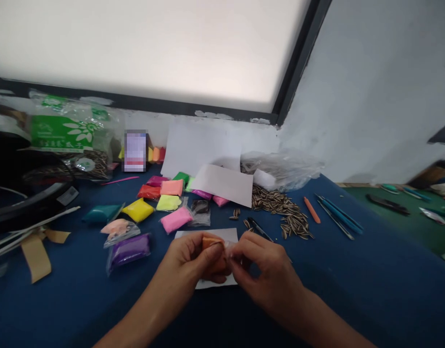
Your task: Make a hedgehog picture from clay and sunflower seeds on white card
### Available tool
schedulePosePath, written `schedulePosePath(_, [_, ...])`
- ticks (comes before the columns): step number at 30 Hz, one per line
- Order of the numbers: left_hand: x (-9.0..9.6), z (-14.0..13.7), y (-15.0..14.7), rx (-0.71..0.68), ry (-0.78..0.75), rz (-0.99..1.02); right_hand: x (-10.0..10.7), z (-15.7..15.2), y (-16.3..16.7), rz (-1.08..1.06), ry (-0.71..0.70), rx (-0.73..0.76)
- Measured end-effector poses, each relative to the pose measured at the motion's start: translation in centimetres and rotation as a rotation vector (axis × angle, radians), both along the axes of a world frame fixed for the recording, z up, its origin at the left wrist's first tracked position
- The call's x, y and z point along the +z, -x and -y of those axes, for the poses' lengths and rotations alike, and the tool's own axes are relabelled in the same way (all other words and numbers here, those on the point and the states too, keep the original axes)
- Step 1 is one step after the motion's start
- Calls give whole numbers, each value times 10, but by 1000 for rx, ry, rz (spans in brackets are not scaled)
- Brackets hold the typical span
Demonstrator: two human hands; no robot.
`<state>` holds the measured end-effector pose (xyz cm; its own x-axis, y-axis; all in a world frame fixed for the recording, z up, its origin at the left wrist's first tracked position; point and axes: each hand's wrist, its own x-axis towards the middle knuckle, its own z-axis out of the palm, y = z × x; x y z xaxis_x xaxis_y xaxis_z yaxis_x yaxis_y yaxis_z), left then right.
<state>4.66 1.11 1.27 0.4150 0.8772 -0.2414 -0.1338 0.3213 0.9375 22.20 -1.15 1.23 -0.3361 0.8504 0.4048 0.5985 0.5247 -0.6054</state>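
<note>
Between my hands is a small clear packet of orange modelling clay (214, 240). My left hand (193, 258) wraps round its body, thumb on top. At the packet's right end, my right hand (260, 261) pinches the clear plastic edge (228, 247). Underneath lies a white sheet of paper (208, 284), partly covered by my hands. Just beyond my right hand are a dark pen (259, 228) and a few striped sunflower seeds (236, 213). Other clay packets lie to the left, among them a purple one (130, 251), a pink one (176, 220) and a yellow one (138, 209).
A pile of sunflower seeds (280, 208) spreads at centre right, beside an orange stick tool (312, 210) and blue tweezers (340, 215). A big seed bag (70, 135) stands at back left. White sheets (204, 145) lean on the wall. Tape strips (35, 256) lie left.
</note>
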Motion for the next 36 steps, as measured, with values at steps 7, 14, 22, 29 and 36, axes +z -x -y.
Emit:
schedulePosePath(7, [4,-3,2,3,53,52,6,-3,-4,8,146,56])
schedulePosePath(14, [-1,1,-2,-13,55,46,-1,-3,1,18,80,29])
schedulePosePath(22, [6,1,0,-81,29,-19,9,-1,-3,12,116,109])
schedulePosePath(29, [7,-7,12,0,-28,-48,25,-4,-12,-218,332,147])
schedulePosePath(36, [14,-19,31,179,-10,27,27,-13,-16,-537,536,24])
